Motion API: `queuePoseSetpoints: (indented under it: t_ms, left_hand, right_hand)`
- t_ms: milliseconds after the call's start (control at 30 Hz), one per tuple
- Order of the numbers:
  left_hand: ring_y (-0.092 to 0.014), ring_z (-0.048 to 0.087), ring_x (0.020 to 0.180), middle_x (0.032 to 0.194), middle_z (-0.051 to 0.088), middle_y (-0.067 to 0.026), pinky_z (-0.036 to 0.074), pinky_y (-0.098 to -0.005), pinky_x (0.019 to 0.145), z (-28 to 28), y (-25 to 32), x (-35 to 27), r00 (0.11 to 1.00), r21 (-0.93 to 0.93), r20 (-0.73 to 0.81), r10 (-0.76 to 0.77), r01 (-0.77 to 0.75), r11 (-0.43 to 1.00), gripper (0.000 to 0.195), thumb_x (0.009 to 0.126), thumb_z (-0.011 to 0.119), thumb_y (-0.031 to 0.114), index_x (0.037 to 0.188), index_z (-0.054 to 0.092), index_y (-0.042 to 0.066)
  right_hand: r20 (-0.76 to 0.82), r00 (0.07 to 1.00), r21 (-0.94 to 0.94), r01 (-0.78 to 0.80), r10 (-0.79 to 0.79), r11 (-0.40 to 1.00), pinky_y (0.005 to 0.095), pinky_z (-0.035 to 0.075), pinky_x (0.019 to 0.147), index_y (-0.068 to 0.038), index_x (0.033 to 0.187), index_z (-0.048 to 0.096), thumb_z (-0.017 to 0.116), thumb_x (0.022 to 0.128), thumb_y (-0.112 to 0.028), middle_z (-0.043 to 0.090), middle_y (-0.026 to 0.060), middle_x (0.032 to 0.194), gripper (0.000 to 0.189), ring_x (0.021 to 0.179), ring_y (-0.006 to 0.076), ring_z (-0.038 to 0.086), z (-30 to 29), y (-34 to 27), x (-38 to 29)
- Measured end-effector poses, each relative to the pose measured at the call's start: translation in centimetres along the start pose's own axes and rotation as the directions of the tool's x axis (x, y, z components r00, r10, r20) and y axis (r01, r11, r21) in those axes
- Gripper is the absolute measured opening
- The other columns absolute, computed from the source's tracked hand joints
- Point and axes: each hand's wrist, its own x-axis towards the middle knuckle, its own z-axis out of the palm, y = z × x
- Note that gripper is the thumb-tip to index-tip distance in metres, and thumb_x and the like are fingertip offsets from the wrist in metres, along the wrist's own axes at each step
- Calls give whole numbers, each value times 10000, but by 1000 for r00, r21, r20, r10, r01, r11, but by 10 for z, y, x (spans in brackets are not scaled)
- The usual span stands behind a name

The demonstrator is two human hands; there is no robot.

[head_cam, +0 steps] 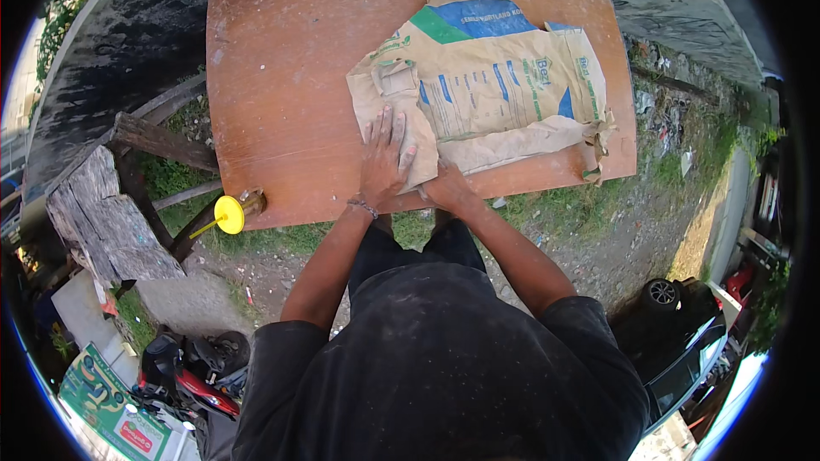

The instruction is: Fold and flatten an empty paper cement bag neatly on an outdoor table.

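A torn brown paper cement sack (pixel 474 86) with blue and green print lies spread over the right part of a reddish-brown tabletop (pixel 288 89). My left hand (pixel 384 157) presses flat on a folded flap at the sack's near left corner, fingers pointing away from me. Just right of it, my right hand (pixel 448 189) grips the sack's near edge by the table's front edge. Part of the right fingers is hidden under the paper. Along the near side, the paper is folded over in a long strip, with a ragged, crumpled end at the right.
A yellow disc with a stem (pixel 229 214) sits beside a small jar (pixel 254 202) at the table's front left corner. A weathered wooden bench (pixel 109 218) stands left. Behind me are a motorcycle (pixel 198 378) and a dark car (pixel 672 333). A stained wall (pixel 147 19) rises beyond the table.
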Motion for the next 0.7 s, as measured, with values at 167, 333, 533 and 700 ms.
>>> queuePoseSetpoints:
  t_ms: [167, 333, 533, 700]
  left_hand:
    - [-387, 240, 1483, 1601, 257, -226, 163, -546, 1204, 9, 9, 5, 997, 98, 14, -73, 71, 993, 656, 1007, 452, 433, 1537, 336, 65]
    - [-428, 189, 1487, 1573, 249, -290, 133, -530, 1220, 12, 19, 13, 985, 369, 144, -99, 40, 929, 652, 972, 488, 295, 1499, 326, -53]
    - [-455, 157, 1488, 1584, 222, -295, 72, -631, 1193, 63, 62, 48, 953, 274, 46, -300, 276, 921, 673, 955, 492, 351, 1482, 367, -49]
    - [-460, 154, 1485, 1588, 230, -264, 69, -677, 1168, 48, 46, 40, 932, 351, -73, -354, 356, 866, 741, 952, 518, 479, 1527, 344, 46]
  right_hand:
    - [12, 983, -261, 179, -182, 949, 454, 282, 1200, -29, 1226, 640, 612, 867, -216, 609, 148, 1313, 406, 1319, 281, 494, -52, 36, -17]
    - [-509, 858, 10, -68, 63, 998, 447, 438, 1029, -12, 1183, 629, 604, 921, -150, 661, 154, 1181, 298, 1150, 328, 597, -135, 99, 21]
    - [-637, 724, -2, -345, 265, 939, 425, 453, 1025, -62, 1522, 294, 752, 841, -262, 617, 218, 1286, 845, 1189, 356, 595, -222, 292, 146]
    - [-40, 874, 579, -374, 484, 724, 368, 436, 1042, 15, 1498, 313, 809, 771, -232, 624, 182, 1271, 914, 1158, 272, 603, -245, 226, 225]
